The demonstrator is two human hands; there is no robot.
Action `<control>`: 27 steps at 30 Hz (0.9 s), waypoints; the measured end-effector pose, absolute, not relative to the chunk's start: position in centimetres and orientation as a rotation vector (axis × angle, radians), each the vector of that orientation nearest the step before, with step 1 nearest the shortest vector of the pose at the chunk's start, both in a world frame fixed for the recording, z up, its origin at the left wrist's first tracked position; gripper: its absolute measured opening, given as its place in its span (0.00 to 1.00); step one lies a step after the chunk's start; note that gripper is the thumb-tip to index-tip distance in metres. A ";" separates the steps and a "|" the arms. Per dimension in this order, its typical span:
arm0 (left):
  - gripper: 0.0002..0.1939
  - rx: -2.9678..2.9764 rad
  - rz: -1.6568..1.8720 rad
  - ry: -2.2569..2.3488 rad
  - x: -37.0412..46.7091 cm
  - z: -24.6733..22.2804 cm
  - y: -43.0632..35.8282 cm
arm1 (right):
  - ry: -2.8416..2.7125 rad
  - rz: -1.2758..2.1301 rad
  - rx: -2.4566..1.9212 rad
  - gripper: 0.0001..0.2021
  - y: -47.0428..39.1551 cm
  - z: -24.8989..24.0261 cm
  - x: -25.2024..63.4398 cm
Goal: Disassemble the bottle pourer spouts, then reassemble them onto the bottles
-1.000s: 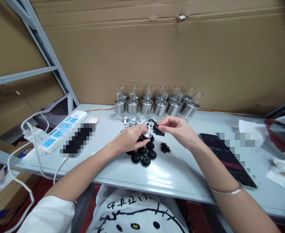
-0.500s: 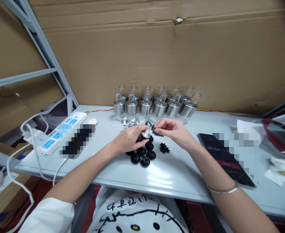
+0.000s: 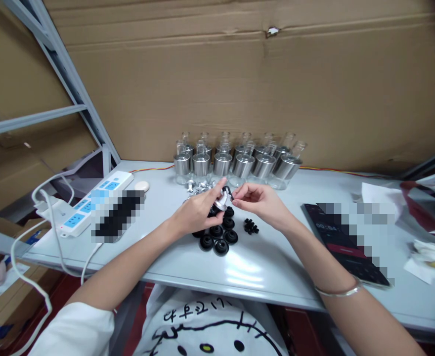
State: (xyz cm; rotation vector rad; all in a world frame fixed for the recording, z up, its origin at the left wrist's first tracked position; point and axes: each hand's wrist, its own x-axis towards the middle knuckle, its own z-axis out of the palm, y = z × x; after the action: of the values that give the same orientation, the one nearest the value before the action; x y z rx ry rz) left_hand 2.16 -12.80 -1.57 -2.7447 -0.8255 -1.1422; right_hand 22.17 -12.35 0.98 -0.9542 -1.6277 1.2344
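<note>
The left hand [image 3: 195,212] clamps a silver piece [image 3: 221,202], the right hand [image 3: 262,203] pinches a black tube [image 3: 228,189] that misalignment might dislodge.

White power strip [image 3: 93,203], dark phone [image 3: 341,244]

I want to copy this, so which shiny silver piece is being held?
The silver piece in the left hand; the other pieces lie on the table near the bottles.
</note>
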 end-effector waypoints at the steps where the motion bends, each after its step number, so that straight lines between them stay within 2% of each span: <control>1: 0.39 -2.746 -1.126 -0.834 2.2 -1.6 -12.7 | -1.636 1.231 -0.955 0.15 -12.3 1.0 22.2; 7: 0.34 -2.735 -1.115 -0.793 2.0 -1.7 -12.4 | -1.712 1.227 -0.909 0.13 -12.5 0.7 21.9; 27: 0.40 -2.833 -1.140 -0.878 1.9 -1.8 -12.5 | -1.727 1.133 -0.929 0.09 -12.7 0.9 21.8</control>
State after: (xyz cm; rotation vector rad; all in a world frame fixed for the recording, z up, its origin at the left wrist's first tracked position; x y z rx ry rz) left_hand 1.95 -12.46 -1.77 -2.8330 -0.8783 -1.1401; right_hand 21.82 -12.65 0.88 -0.9288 -1.7271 1.1327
